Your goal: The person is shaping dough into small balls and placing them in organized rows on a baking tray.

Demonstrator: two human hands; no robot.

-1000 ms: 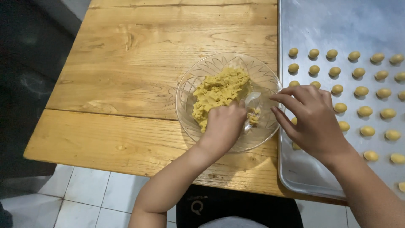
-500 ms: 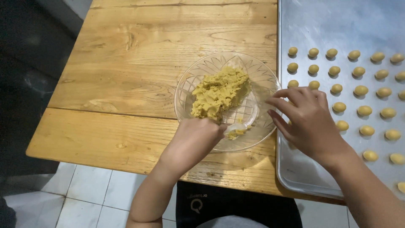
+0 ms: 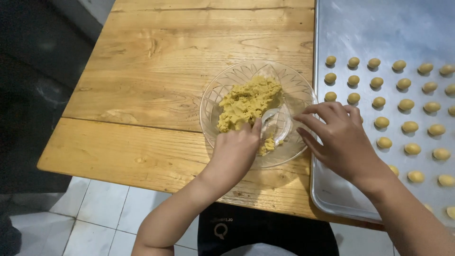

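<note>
A ribbed clear glass bowl (image 3: 215, 106) sits on the grained wooden table (image 3: 156, 71), holding a crumbly yellow mound of dough (image 3: 246, 102). The left hand (image 3: 235, 150) reaches into it, fingers curled at the dough's edge; whether it grips any I cannot tell. The right hand (image 3: 339, 137), fingers loosely spread, rests at the bowl's rim over the smooth metal tray (image 3: 379, 28) of small round dough balls (image 3: 410, 126).

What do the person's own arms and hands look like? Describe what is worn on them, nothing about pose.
Both arms are bare as far as the view shows: no sleeves, gloves, watch, bracelet or rings visible. The left hand and right hand are uncovered, with short fingernails. Both forearms run out of the bottom of the picture, so anything worn higher up cannot be seen.
</note>
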